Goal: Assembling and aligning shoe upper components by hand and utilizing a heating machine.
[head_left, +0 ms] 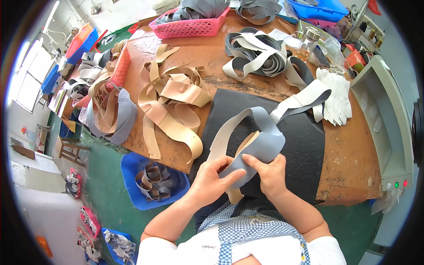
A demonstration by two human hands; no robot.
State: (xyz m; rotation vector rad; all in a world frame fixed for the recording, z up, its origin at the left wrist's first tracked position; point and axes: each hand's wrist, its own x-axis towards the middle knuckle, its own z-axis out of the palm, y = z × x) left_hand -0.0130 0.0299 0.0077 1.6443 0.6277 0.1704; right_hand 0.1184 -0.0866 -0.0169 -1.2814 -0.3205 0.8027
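Note:
Close in front of me, both hands grip a blue-grey, leather-like strip (265, 143) with a pale backing. My left hand (212, 179) pinches its left part between thumb and fingers. On the right side, my right hand (269, 172) presses its thumb on the face, with its fingers behind. Above the hands the strip loops up, and a tan layer (248, 141) shows inside the fold. A tan end (235, 195) hangs below my left hand. Beneath them lies a black mat (304, 150) on the brown worktable (349, 163). Behind the strip, a white-backed grey strip (302, 99) runs toward the back.
Tan strips (176, 106) heap left of the mat. Coiled grey-and-white strips (260, 55) and a white bundle (334, 95) lie behind. A pink basket (190, 30) stands at the back, a grey machine housing (388, 119) at the right. A blue bin (132, 190) sits below the table's left edge.

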